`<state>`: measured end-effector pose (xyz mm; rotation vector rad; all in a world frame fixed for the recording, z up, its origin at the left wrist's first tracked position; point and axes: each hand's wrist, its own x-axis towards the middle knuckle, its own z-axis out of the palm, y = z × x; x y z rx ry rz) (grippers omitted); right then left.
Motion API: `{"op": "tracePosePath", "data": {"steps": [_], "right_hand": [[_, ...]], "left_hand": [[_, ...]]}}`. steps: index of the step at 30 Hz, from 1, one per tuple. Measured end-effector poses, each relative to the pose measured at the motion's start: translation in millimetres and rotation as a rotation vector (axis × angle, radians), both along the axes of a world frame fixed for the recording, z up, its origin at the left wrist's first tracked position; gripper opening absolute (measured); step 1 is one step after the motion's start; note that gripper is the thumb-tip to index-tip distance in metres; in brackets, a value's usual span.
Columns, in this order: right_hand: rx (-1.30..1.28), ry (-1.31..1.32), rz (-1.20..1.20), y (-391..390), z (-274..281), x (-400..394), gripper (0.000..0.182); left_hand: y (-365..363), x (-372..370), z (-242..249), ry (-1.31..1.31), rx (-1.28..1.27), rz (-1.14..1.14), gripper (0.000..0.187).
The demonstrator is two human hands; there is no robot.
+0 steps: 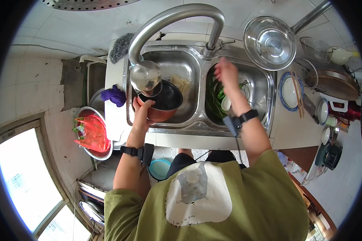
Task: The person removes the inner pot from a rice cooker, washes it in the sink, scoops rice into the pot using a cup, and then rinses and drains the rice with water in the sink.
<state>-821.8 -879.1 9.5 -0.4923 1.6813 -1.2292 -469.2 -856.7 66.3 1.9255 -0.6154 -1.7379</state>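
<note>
My left hand [142, 110] grips the near-left rim of a pot [165, 115], orange-red outside and dark inside. The pot is tilted in the left basin [191, 72] of a steel double sink, under a clear, rounded piece [145, 76] at the spout's end. Pale, stringy scraps [182, 85] lie on the basin floor beside it. Above the right basin [265, 86], below the faucet lever [228, 41], my right hand [228, 74] is slightly blurred, its fingers loosely apart with nothing visible in them. Beneath it are long green vegetables [215, 98] and a small white oval item [226, 103].
The curved faucet [177, 12] arches over the left basin. A steel pan [269, 42] stands behind the right basin. On the right counter, chopsticks [297, 94] rest across a blue-rimmed plate [287, 92]. At left are a purple cloth [113, 95] and a basin holding a red bag [94, 132].
</note>
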Motion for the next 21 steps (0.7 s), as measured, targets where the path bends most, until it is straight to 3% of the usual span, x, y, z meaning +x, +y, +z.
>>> {"op": "tracePosePath", "data": {"steps": [2,4,6,8,10,12,14,16,18,20,21], "right_hand": [[-0.190,-0.024,-0.096,-31.1,10.1,-30.0,0.037],[-0.228,-0.073,-0.090,-69.4,11.5,-33.1,0.034],[-0.292,0.062,-0.050,-89.5,18.4,-24.2,0.033],[-0.283,0.054,-0.061,-78.0,23.5,-21.4,0.033],[-0.292,0.124,-0.115,-56.7,17.1,-22.1,0.033],[-0.271,0.149,-0.125,-24.4,17.2,-9.7,0.033],[-0.247,0.206,-0.020,4.4,8.4,10.7,0.027],[-0.281,0.445,0.277,27.7,15.1,53.1,0.019],[-0.482,0.651,0.823,26.3,23.0,86.5,0.024],[-0.688,1.004,0.938,16.4,-2.4,128.3,0.030],[-0.686,1.001,0.931,4.6,-8.0,140.9,0.030]], "left_hand": [[5.4,-1.6,-16.3,-0.029,-0.123,0.009,0.117],[5.9,9.5,-46.3,-0.422,-0.370,-0.237,0.117],[6.7,0.1,-32.6,-0.478,-0.388,-0.275,0.119],[4.4,-4.4,-25.6,-0.656,-0.507,-0.306,0.092],[1.7,9.3,-39.0,-0.626,-0.541,-0.294,0.083],[-0.7,4.5,-5.0,0.022,-0.392,-0.021,0.097],[-0.3,2.3,4.6,0.086,-0.291,0.061,0.090],[-0.9,-0.9,-11.2,0.045,-0.335,0.015,0.076],[-0.8,-6.9,-20.3,0.038,-0.352,-0.013,0.066],[-2.2,-14.6,-14.5,-0.023,-0.360,-0.098,0.053],[0.3,-27.8,4.2,0.006,-0.373,-0.021,0.044]]}}
